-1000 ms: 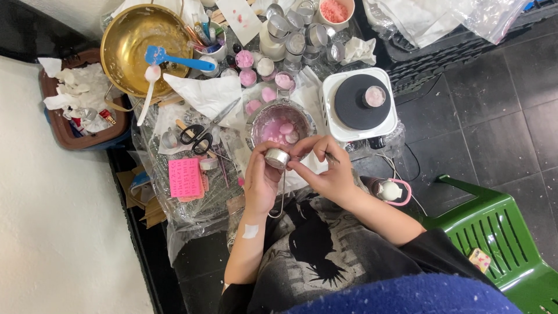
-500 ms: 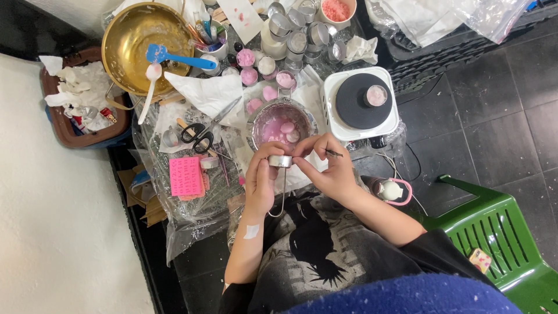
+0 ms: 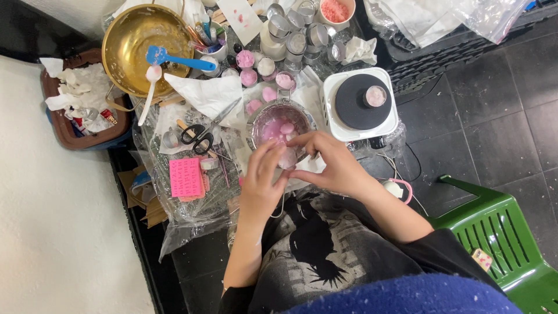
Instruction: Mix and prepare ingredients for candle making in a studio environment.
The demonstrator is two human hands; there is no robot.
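My left hand (image 3: 261, 180) and my right hand (image 3: 332, 166) meet fingertip to fingertip just in front of a glass bowl (image 3: 258, 119) that holds pink wax pieces. Between the fingers sits a small round tin (image 3: 289, 158) with pale pink contents, mostly covered by both hands. Both hands grip it, close to the bowl's near rim and above my lap.
A gold bowl (image 3: 139, 46) with a blue spatula (image 3: 174, 58) stands far left, beside a brown tray (image 3: 55, 125) of tissue. Scissors (image 3: 197, 136) and a pink mould (image 3: 186, 177) lie left of my hands. A white hot plate (image 3: 360, 104), several tins (image 3: 296, 29) and a green chair (image 3: 494, 232) surround them.
Both hands have moved a little up toward the glass bowl with the tin. The fingers now close over it more, hiding its metal side.
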